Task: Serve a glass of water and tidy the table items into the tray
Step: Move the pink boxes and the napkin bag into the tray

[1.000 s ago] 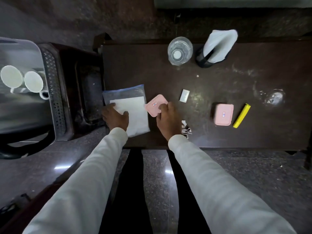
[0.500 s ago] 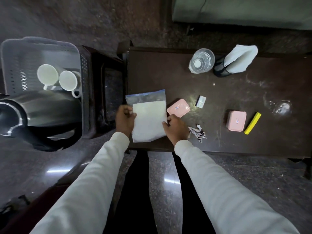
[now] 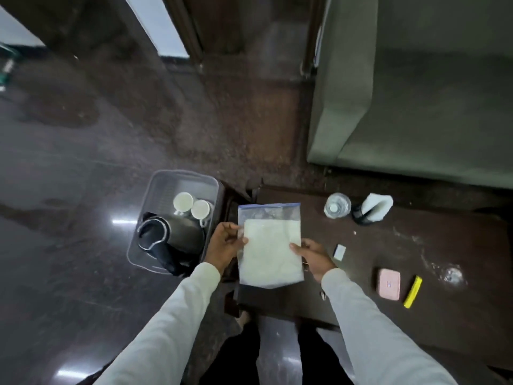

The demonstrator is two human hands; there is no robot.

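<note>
Fingers (image 3: 242, 240) of both hands pinch the side edges of the plastic bag (image 3: 270, 245), held just above the table (image 3: 416, 273); soft, light, slippery, best gripped at its edges. Beyond, left, the tray (image 3: 155, 190) holds cups.

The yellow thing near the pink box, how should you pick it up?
Pinch the yellow marker across its narrow middle, from above. It lies flat on the dark table, long and thin, so its two long sides are the easy grip. The side facing away from the pink box is open, and a small gap shows on the box side for a finger.
</note>
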